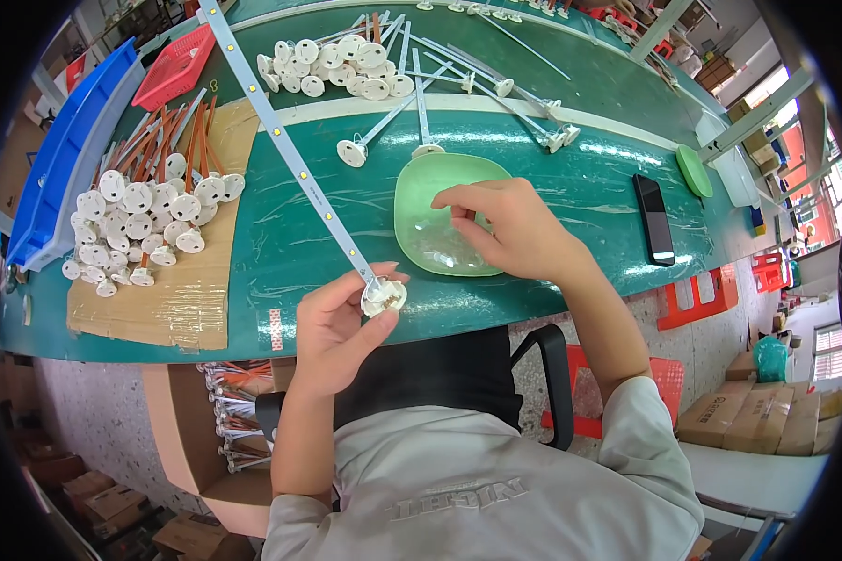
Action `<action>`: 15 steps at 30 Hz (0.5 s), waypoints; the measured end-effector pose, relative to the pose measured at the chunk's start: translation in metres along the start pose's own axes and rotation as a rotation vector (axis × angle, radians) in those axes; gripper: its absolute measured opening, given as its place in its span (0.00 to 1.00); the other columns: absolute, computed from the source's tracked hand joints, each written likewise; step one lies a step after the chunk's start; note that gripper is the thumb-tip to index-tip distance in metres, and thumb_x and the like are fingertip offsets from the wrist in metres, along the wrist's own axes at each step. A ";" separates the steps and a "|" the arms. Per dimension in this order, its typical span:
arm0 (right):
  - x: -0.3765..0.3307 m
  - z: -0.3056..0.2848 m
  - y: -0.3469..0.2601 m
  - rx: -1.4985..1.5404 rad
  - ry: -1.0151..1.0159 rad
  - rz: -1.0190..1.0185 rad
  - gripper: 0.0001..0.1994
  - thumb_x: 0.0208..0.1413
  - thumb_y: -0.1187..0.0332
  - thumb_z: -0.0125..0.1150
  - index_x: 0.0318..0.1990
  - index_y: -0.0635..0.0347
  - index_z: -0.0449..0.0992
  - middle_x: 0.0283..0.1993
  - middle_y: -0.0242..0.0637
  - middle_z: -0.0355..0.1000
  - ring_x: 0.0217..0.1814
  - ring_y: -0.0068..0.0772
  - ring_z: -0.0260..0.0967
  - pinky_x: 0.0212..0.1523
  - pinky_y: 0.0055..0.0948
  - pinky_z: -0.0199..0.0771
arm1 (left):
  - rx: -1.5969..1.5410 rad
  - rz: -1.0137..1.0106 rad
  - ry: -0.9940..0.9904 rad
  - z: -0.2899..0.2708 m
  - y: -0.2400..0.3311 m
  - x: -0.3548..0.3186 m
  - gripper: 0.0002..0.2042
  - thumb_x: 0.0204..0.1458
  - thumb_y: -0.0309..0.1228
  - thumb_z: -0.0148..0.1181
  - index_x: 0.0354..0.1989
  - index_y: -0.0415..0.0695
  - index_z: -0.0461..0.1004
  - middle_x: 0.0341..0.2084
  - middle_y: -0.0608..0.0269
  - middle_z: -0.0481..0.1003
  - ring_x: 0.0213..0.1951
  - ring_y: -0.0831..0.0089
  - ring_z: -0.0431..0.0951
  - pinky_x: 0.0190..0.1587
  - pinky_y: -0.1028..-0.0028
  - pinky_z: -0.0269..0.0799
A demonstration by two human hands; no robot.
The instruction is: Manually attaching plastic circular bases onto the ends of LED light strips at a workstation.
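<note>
My left hand (335, 329) is closed around the round white plastic end cap (384, 297) of a LED strip (290, 145). The strip is long and narrow with small yellow LEDs, and it slants up and away to the far left. Some small detail shows inside the cap, too small to name. Over a light green bowl (410, 220) hovers my right hand (500, 224), its fingers curled and the thumb near the other fingertips in a pinch. What they hold, if anything, is too small to see. Small shiny contents in the bowl are hard to make out.
White-capped strips (131, 220) lie piled on cardboard (187, 299) at left, beside a blue tray (75, 150) and red basket (173, 67). More capped strips (337, 65) lie at the back. A black phone (654, 220) and green dish (693, 171) are at right.
</note>
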State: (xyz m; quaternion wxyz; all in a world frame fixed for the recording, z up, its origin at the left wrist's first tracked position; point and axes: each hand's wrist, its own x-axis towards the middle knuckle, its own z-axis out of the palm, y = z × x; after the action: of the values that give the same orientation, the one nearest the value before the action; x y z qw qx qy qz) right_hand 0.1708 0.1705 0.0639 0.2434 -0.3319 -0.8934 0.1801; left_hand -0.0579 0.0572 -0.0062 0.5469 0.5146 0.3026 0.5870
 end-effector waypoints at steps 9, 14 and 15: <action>-0.005 0.000 0.006 -0.006 -0.006 0.011 0.10 0.52 0.77 0.59 0.42 0.58 0.78 0.30 0.41 0.77 0.31 0.43 0.77 0.33 0.33 0.76 | -0.068 -0.005 0.021 0.004 0.001 0.001 0.21 0.52 0.16 0.62 0.56 0.31 0.71 0.45 0.52 0.78 0.46 0.72 0.77 0.49 0.73 0.73; -0.008 -0.002 0.007 0.049 0.000 0.050 0.11 0.53 0.77 0.59 0.44 0.59 0.77 0.29 0.41 0.78 0.29 0.42 0.77 0.32 0.32 0.76 | -0.068 0.004 0.020 0.005 0.001 0.002 0.21 0.52 0.16 0.62 0.56 0.31 0.71 0.45 0.52 0.78 0.46 0.72 0.77 0.49 0.72 0.74; -0.008 -0.002 0.007 0.065 -0.001 0.054 0.11 0.53 0.77 0.59 0.45 0.59 0.76 0.29 0.41 0.78 0.29 0.42 0.77 0.32 0.32 0.76 | -0.065 0.000 0.023 0.006 0.002 0.002 0.21 0.52 0.16 0.62 0.56 0.31 0.71 0.45 0.52 0.78 0.46 0.73 0.77 0.49 0.72 0.74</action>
State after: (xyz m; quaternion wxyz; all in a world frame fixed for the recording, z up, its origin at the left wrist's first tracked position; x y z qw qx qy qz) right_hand 0.1807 0.1702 0.0600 0.2486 -0.3478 -0.8779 0.2157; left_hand -0.0529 0.0574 -0.0026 0.5597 0.4899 0.2894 0.6025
